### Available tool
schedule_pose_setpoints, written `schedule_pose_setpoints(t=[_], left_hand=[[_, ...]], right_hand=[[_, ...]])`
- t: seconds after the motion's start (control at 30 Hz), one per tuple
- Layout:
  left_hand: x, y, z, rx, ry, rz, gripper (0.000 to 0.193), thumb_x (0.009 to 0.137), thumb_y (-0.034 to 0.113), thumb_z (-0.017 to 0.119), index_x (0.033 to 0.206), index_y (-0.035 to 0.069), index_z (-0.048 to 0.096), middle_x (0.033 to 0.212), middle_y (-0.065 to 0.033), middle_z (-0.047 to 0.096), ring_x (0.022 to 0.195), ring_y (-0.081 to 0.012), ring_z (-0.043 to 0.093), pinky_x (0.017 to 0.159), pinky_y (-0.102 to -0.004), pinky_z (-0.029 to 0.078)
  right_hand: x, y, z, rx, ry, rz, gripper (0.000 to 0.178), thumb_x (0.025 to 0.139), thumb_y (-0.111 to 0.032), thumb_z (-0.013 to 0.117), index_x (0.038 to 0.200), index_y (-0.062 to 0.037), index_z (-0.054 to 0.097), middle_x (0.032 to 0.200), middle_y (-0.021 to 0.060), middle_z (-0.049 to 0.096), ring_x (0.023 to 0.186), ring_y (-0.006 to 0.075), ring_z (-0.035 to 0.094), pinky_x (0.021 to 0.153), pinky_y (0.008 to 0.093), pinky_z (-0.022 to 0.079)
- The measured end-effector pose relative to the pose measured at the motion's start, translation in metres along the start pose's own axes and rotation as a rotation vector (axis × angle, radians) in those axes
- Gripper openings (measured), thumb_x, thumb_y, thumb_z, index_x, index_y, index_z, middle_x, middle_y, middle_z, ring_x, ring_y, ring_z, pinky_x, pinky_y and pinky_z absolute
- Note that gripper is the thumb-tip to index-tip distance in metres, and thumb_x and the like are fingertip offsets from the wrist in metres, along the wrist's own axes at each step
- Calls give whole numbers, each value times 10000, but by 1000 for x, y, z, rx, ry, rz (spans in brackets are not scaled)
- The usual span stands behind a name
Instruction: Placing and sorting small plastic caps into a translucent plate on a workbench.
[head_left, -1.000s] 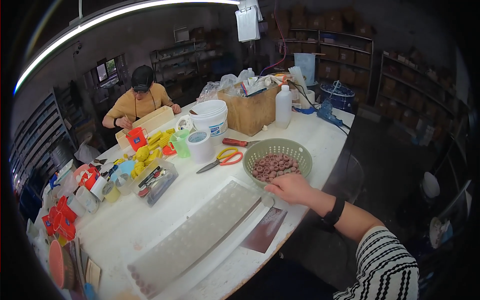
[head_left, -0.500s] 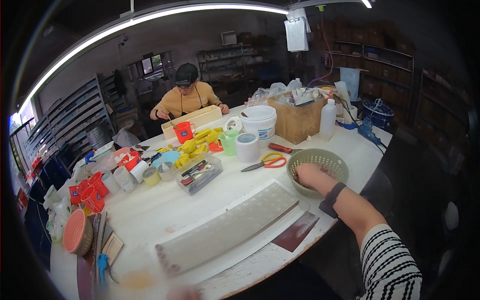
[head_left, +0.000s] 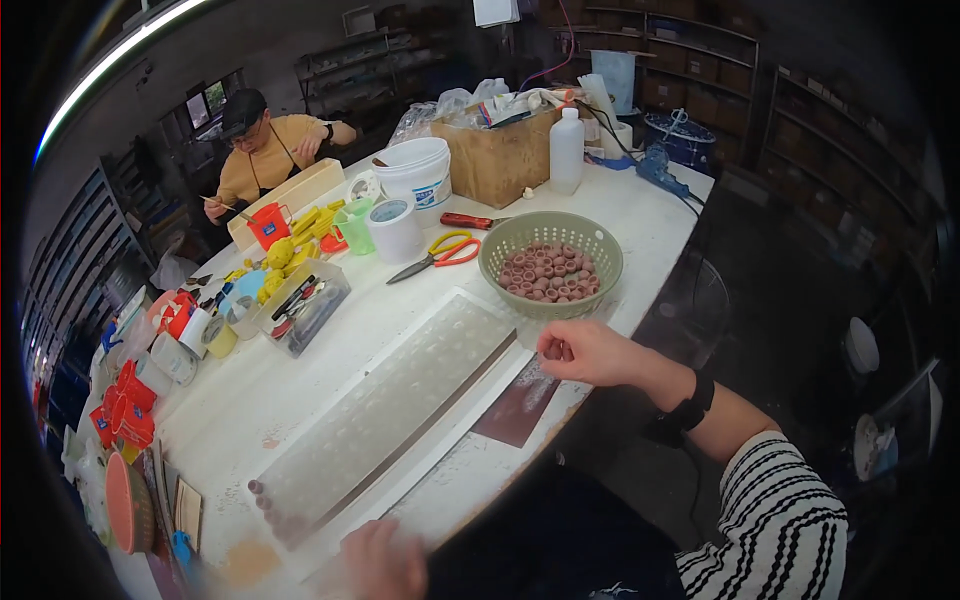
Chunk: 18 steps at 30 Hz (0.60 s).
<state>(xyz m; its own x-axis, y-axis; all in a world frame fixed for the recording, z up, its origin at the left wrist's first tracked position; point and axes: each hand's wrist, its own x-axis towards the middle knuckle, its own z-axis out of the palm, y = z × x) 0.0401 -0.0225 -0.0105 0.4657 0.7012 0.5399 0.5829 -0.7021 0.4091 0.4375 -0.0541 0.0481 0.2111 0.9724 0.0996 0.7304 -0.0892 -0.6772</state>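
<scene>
Two hands work at a white desk (head_left: 300,380). The left hand (head_left: 385,560), blurred at the near edge, rests by the end of a long translucent dimpled tray (head_left: 390,405); its grip cannot be told. The right hand (head_left: 590,352) is curled shut on small reddish-brown rings (head_left: 557,350), just beside the tray's far end. Beyond it, a green perforated basket (head_left: 551,262) holds many such rings. Farther off lie yellow-and-red scissors (head_left: 437,256), and another person (head_left: 268,145) sits at the far side.
</scene>
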Motion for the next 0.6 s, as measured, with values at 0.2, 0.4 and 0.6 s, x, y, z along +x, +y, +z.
schedule_pose_setpoints(t=[0.2, 0.4, 0.6], left_hand=[[41, 76, 76, -134, -201, 324, 545, 764, 334, 836, 1214, 87, 654, 1288, -108, 602, 1174, -383, 511, 980, -487, 430], [48, 81, 110, -31, -228, 370, 654, 784, 408, 810, 1306, 65, 617, 1366, -123, 589, 1247, -378, 508, 1021, -493, 409], [49, 84, 107, 12, -184, 405, 633, 811, 415, 785, 1280, 22, 622, 1336, -140, 603, 1167, -391, 536, 984, -493, 450]], right_hand=[[-35, 8, 37, -155, 56, 8, 245, 838, -232, 721, 992, -49, 671, 891, 118, 696, 869, 305, 689, 767, 403, 543], [-43, 5, 58, -194, 251, -111, 231, 828, -223, 745, 996, -77, 684, 939, 91, 657, 898, 313, 656, 769, 424, 534], [-49, 6, 67, -240, 453, -306, 156, 802, -145, 751, 939, -82, 709, 946, 64, 663, 904, 286, 640, 764, 392, 538]])
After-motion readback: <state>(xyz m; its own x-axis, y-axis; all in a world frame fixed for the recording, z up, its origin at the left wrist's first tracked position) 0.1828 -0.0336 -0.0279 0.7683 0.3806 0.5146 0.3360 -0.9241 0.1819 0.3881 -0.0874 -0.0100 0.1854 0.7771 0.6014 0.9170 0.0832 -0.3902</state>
